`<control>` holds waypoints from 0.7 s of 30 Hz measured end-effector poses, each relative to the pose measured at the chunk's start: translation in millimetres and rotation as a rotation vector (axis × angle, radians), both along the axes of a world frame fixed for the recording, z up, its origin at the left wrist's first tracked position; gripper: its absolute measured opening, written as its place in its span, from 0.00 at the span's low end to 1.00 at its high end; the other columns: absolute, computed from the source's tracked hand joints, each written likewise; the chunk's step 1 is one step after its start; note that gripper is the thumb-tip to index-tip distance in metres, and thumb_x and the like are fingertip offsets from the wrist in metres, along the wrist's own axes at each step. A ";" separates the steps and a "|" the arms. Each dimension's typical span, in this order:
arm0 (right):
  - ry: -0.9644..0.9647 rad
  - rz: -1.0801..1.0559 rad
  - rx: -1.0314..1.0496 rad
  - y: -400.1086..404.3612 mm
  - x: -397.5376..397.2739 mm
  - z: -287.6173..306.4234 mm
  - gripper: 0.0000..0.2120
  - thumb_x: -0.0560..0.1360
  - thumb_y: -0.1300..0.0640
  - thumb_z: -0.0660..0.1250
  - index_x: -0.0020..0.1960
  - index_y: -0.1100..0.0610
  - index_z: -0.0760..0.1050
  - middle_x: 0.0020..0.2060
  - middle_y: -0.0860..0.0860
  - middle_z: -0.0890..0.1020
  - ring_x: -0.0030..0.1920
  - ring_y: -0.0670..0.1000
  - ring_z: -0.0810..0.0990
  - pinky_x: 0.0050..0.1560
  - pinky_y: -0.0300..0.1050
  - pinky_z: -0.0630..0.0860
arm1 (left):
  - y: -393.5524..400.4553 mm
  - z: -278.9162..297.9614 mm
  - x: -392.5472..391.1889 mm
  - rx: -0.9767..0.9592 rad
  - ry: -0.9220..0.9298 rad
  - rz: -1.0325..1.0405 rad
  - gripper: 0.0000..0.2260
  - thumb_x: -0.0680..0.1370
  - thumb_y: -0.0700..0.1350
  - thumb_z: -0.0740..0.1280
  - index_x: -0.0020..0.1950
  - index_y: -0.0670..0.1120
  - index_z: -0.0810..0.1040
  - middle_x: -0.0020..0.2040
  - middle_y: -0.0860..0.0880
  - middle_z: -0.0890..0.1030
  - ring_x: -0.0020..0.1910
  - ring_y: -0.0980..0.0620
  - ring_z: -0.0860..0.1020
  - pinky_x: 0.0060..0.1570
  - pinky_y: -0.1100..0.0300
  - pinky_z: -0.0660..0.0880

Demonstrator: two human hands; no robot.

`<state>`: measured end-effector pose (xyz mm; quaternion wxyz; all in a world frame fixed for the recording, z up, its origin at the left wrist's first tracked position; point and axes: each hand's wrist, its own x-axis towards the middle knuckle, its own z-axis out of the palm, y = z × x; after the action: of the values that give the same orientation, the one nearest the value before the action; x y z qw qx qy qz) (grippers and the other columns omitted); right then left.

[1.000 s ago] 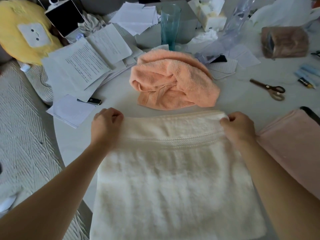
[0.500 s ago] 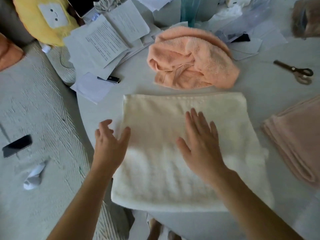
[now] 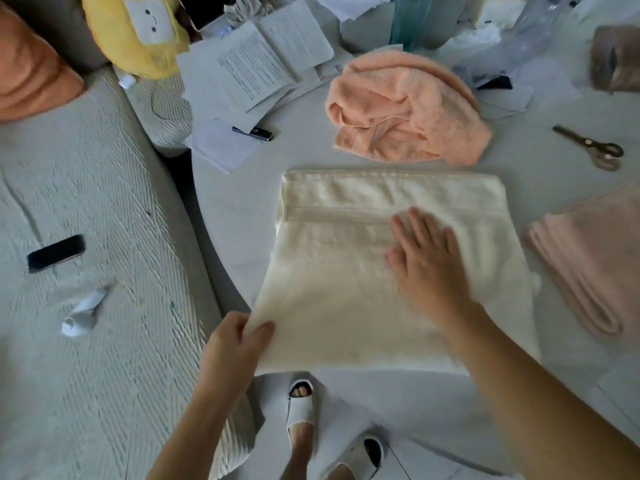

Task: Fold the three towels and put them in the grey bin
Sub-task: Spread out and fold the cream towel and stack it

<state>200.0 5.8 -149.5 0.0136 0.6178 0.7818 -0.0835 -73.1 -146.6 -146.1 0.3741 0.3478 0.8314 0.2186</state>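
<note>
Right now the cream towel (image 3: 363, 271) lies flat on the white table (image 3: 242, 220), folded over once, with its near edge right at the table's near rim. The left hand (image 3: 235, 344) pinches the towel's near left corner, thumb on top and fingers tucked under. The right hand (image 3: 426, 265) lies flat and open on the middle of the towel, fingers spread, pressing it down. Just past the towel's far edge sits the peach towel (image 3: 408, 109) in a crumpled heap, not folded yet. Off to the right, a pink towel (image 3: 588, 258) lies neatly folded. I can't see a grey bin anywhere, so I can't say where it is. I think the next fold is coming, left side over to the right. If the left hand pulls too hard, the towel could slide off the near rim, because so much of it sits close to the edge. If the corners don't line up, the fold could come out crooked.
</note>
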 end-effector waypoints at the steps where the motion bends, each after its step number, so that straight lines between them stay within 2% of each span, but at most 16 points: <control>1: -0.033 -0.043 0.027 0.5 15.8 -1.6 0.33 0.79 0.40 0.41 0.80 0.52 0.57 0.80 0.56 0.57 0.79 0.59 0.55 0.77 0.61 0.52 | -1.0 -2.4 2.0 0.003 0.010 -0.013 0.09 0.76 0.56 0.70 0.45 0.53 0.75 0.40 0.53 0.80 0.40 0.51 0.79 0.39 0.51 0.79; 4: -0.107 -0.255 0.022 -5.0 45.6 -3.1 0.36 0.78 0.41 0.39 0.81 0.59 0.49 0.81 0.58 0.53 0.80 0.59 0.50 0.78 0.62 0.47 | -1.3 -0.3 11.9 0.009 0.002 -0.042 0.10 0.76 0.56 0.70 0.46 0.53 0.72 0.43 0.53 0.79 0.42 0.51 0.79 0.37 0.56 0.75; 6: -0.086 -0.337 0.020 -14.0 35.5 2.7 0.36 0.79 0.42 0.44 0.81 0.62 0.47 0.81 0.59 0.50 0.80 0.60 0.47 0.77 0.64 0.44 | -1.8 5.5 20.0 0.041 0.026 -0.004 0.12 0.75 0.53 0.71 0.52 0.52 0.71 0.50 0.51 0.78 0.48 0.50 0.78 0.43 0.53 0.75; 8: 0.009 -0.191 0.058 -32.1 7.4 9.9 0.35 0.80 0.44 0.49 0.81 0.60 0.49 0.81 0.58 0.50 0.80 0.59 0.47 0.78 0.63 0.42 | 2.2 9.0 29.6 0.186 0.244 -0.069 0.22 0.73 0.49 0.72 0.64 0.51 0.70 0.61 0.47 0.74 0.58 0.45 0.73 0.58 0.47 0.73; 10: 0.065 0.046 0.052 -51.1 -21.0 11.0 0.33 0.79 0.43 0.50 0.81 0.56 0.54 0.81 0.57 0.54 0.80 0.60 0.51 0.77 0.62 0.45 | 16.7 18.7 47.4 0.360 0.407 -0.229 0.26 0.73 0.47 0.72 0.70 0.51 0.70 0.69 0.44 0.69 0.66 0.41 0.69 0.65 0.45 0.68; 11: 0.045 0.111 0.022 -58.1 -27.3 8.3 0.33 0.79 0.42 0.50 0.81 0.55 0.54 0.81 0.57 0.54 0.80 0.59 0.51 0.77 0.61 0.46 | 26.7 20.3 56.5 0.383 0.432 -0.329 0.26 0.75 0.48 0.70 0.72 0.51 0.70 0.73 0.43 0.67 0.70 0.40 0.66 0.67 0.44 0.66; 13: 0.002 0.086 -0.005 -68.4 -16.2 -0.7 0.33 0.80 0.41 0.50 0.81 0.52 0.52 0.81 0.55 0.52 0.80 0.58 0.50 0.77 0.60 0.46 | 41.6 15.2 69.3 0.270 0.440 -0.565 0.27 0.79 0.52 0.64 0.78 0.54 0.63 0.81 0.44 0.56 0.78 0.40 0.56 0.74 0.44 0.57; 15: -0.003 -0.078 0.007 -73.7 21.2 -7.6 0.34 0.79 0.40 0.48 0.82 0.50 0.50 0.81 0.54 0.50 0.81 0.56 0.47 0.77 0.60 0.45 | 45.3 2.6 67.2 0.155 0.475 -0.739 0.30 0.82 0.58 0.57 0.82 0.57 0.51 0.83 0.47 0.44 0.81 0.43 0.45 0.77 0.45 0.48; 16: -0.006 -0.180 -0.003 -75.9 45.5 -8.6 0.34 0.78 0.39 0.47 0.82 0.50 0.48 0.82 0.53 0.49 0.81 0.55 0.46 0.77 0.60 0.45 | 43.1 -1.5 61.6 0.136 0.494 -0.775 0.30 0.82 0.60 0.55 0.82 0.58 0.48 0.83 0.48 0.41 0.81 0.44 0.43 0.78 0.45 0.47; 19: -0.043 -0.385 -0.078 -88.3 108.1 -1.9 0.33 0.80 0.40 0.48 0.82 0.50 0.44 0.82 0.53 0.45 0.80 0.57 0.45 0.77 0.64 0.47 | 31.2 2.9 49.6 0.083 0.562 -0.779 0.31 0.80 0.63 0.56 0.81 0.60 0.50 0.83 0.48 0.46 0.81 0.43 0.49 0.77 0.42 0.50; 21: -0.017 -0.428 -0.133 -99.3 122.4 6.0 0.33 0.81 0.42 0.52 0.81 0.49 0.44 0.81 0.57 0.45 0.80 0.61 0.48 0.75 0.65 0.53 | 30.3 15.5 53.0 0.032 0.668 -0.780 0.29 0.78 0.62 0.59 0.78 0.58 0.59 0.80 0.45 0.58 0.77 0.40 0.59 0.76 0.42 0.54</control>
<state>322.4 -93.5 -143.5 0.0427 0.7680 0.6254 -0.1309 -20.1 -116.3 -130.6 0.1366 0.6887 0.7104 -0.0478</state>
